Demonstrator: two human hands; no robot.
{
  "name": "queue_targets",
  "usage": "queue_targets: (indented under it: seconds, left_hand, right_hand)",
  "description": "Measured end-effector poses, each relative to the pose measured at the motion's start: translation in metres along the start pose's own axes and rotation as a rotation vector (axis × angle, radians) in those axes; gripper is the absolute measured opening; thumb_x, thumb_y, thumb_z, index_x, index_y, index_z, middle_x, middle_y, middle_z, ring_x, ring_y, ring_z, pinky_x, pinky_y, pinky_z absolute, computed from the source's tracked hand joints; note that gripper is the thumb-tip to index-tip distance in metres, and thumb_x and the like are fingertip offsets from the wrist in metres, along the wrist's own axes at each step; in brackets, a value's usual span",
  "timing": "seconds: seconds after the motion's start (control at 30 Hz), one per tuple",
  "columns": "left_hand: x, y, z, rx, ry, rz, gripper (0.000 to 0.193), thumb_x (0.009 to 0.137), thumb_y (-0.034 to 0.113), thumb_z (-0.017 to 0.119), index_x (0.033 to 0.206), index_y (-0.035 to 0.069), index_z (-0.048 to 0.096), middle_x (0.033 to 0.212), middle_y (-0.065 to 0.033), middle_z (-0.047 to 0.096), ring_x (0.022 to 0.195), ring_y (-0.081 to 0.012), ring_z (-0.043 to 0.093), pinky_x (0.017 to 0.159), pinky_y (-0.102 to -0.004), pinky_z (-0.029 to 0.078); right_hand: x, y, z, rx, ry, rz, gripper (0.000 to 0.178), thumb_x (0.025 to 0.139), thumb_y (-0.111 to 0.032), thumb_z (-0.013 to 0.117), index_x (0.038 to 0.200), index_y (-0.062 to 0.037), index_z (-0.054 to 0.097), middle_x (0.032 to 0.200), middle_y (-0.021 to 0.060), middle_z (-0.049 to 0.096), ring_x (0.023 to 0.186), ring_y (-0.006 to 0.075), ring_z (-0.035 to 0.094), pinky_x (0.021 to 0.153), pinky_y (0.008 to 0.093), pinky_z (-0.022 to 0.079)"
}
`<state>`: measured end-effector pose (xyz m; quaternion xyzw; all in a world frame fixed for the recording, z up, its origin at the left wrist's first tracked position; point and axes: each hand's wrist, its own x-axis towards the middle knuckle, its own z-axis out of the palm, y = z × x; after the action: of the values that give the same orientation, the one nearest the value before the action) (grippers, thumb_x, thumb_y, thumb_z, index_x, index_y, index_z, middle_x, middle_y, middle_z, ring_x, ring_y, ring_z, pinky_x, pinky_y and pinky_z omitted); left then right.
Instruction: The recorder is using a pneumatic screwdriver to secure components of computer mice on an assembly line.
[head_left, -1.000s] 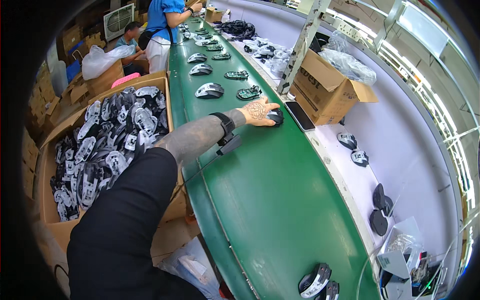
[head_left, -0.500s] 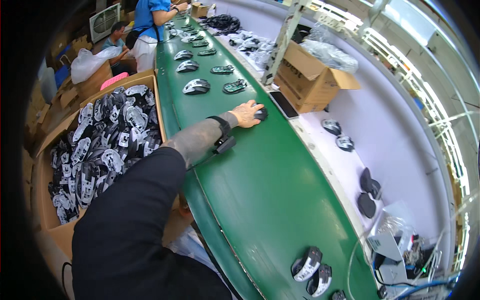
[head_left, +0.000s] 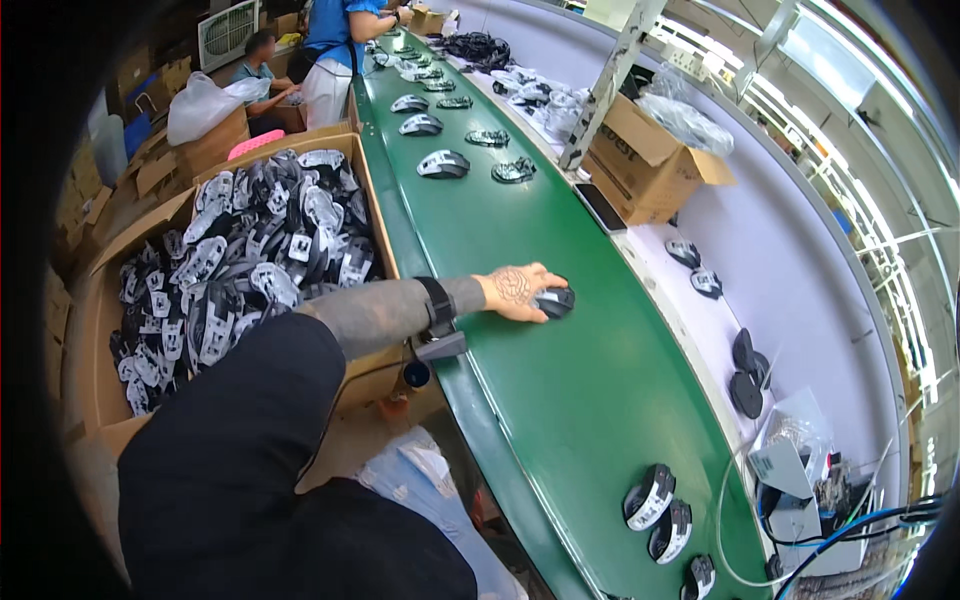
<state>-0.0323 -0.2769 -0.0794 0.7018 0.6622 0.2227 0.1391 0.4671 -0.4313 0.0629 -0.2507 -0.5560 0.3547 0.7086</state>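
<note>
My left hand reaches in from the left, palm down over the green conveyor belt. Its fingers and thumb are curled round a dark computer mouse resting on the belt; the hand hides part of it. Up the belt lie silver-and-black mouse shells, the nearest one paired with a mouse base with a bare circuit board. Near the lower end of the belt sit a black-and-white mouse part, a second one and a third. My right hand is out of view.
Left of the belt stands a carton full of mouse shells. On the right ledge are a phone, an open cardboard box, round dark pads and cables. A person in blue stands at the far end; another sits nearby.
My left hand and the mouse under it have come nearer down the belt. The view has shifted, and a third mouse part shows more fully at the lower end.
</note>
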Motion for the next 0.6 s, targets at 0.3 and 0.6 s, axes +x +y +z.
queue_targets:
  seconds: [0.3,0.6]
  left_hand:
    - [-0.003,-0.02,-0.015,0.038,-0.025,0.243,0.067,0.067,0.032,0.076,0.122,0.002,0.052,0.118,-0.0211,0.057,0.112,-0.0355,0.053,0.097,-0.0423,0.043]
    - [0.053,-0.035,-0.047,0.124,0.136,0.115,0.055,0.061,0.035,0.073,0.108,0.009,0.061,0.101,-0.0135,0.064,0.098,-0.0316,0.059,0.082,-0.0421,0.051]
  right_hand:
    - [0.008,0.019,0.001,0.086,0.118,0.155,0.044,0.086,-0.044,0.059,0.088,0.0,0.055,0.063,0.006,0.045,0.055,0.0171,0.042,0.055,0.0301,0.036]
    - [0.03,0.044,0.008,0.077,0.142,0.256,0.033,0.087,-0.032,0.057,0.092,0.0004,0.054,0.07,0.016,0.057,0.057,0.022,0.056,0.053,0.0329,0.048]
